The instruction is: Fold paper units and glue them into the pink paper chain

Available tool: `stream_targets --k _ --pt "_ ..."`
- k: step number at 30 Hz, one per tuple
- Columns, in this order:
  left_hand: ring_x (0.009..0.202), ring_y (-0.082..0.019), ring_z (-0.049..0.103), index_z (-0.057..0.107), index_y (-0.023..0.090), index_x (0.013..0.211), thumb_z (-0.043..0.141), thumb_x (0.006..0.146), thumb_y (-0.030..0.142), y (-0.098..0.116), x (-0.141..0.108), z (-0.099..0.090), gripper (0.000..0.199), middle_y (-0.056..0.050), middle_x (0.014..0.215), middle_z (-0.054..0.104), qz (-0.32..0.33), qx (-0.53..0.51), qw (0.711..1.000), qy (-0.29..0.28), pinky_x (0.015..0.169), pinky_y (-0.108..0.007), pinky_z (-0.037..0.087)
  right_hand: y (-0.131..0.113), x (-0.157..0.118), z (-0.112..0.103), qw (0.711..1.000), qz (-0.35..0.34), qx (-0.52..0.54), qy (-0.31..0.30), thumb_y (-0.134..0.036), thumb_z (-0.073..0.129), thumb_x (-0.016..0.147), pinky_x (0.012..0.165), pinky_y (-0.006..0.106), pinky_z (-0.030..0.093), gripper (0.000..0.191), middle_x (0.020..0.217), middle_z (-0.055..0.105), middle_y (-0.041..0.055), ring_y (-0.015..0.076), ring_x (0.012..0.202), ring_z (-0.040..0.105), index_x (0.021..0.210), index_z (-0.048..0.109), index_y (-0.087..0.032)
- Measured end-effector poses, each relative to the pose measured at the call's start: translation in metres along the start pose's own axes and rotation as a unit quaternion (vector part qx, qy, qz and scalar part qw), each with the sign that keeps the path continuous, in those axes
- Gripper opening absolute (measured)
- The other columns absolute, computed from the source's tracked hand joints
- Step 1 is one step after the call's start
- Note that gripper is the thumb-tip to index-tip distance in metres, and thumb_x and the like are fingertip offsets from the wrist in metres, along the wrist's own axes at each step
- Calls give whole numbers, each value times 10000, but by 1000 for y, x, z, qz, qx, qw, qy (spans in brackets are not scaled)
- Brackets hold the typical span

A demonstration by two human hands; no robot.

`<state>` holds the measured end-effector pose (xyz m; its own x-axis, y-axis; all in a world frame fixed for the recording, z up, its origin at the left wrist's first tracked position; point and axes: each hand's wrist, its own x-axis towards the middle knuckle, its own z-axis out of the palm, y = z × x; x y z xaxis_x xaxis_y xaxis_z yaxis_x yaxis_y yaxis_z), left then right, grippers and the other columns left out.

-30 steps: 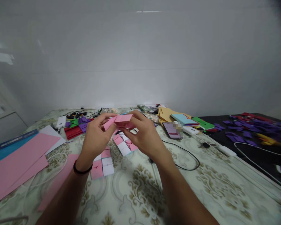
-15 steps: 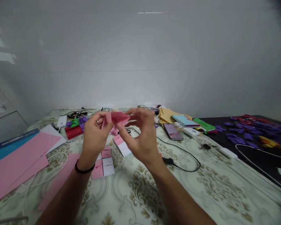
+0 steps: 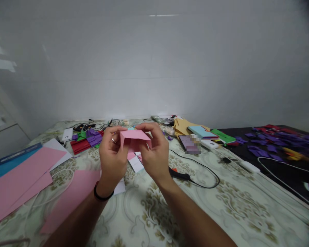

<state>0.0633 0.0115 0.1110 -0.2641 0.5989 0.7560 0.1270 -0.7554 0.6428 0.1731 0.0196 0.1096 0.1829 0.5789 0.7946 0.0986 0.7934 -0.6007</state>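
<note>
A folded pink paper (image 3: 136,134) is held up between both hands above the table, its top flat and its sides bent down. My left hand (image 3: 112,154) is closed on its left side, with a ring on one finger and a black band at the wrist. My right hand (image 3: 156,151) grips the right side, thumb inside the fold. Below the hands lie pink and white paper squares (image 3: 136,164), partly hidden by the hands and wrists.
Large pink sheets (image 3: 23,181) lie at the left. Behind are red paper (image 3: 79,146) and purple pieces (image 3: 94,137). A black-handled tool (image 3: 179,175) with a cord, a phone (image 3: 190,144) and a yellow envelope (image 3: 182,126) are right of the hands. Purple pieces cover the dark surface (image 3: 247,161).
My right hand has closed on the pink paper, which now shows a wide, level top. My left hand has moved slightly right and hides more of the paper squares.
</note>
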Motion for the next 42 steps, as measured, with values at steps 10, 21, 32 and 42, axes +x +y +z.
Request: stream_targets --k 10,21,32,42 --pt "972 -186 749 724 219 1027 743 862 198 -4 6 -7 167 -43 1042 761 49 3 999 -3 827 -272 607 4 3 -8 999 13 33 10 -116 674 815 855 363 610 282 1024 770 23 214 969 725 1021 762 -287" --pt "848 -158 751 810 245 900 626 760 -9 2 13 -19 343 10 890 802 92 38 995 2 724 -235 592 -1 15 -29 985 -93 38 -140 -130 704 870 871 390 580 274 1029 777 22 219 965 701 1064 780 -308" --pt "898 -141 745 811 246 961 527 708 -84 1 14 -23 503 27 937 800 70 32 997 -4 781 -213 581 -21 19 -40 974 -25 29 -222 -282 668 958 744 312 620 225 1097 723 51 194 985 682 1147 788 -302" --pt "1160 -260 702 722 217 1247 700 870 277 -10 20 -32 383 -103 1269 730 -19 -161 962 -219 941 -323 581 -4 21 -41 996 40 5 -77 -220 785 879 764 267 621 212 1015 755 10 146 889 708 1082 790 -279"
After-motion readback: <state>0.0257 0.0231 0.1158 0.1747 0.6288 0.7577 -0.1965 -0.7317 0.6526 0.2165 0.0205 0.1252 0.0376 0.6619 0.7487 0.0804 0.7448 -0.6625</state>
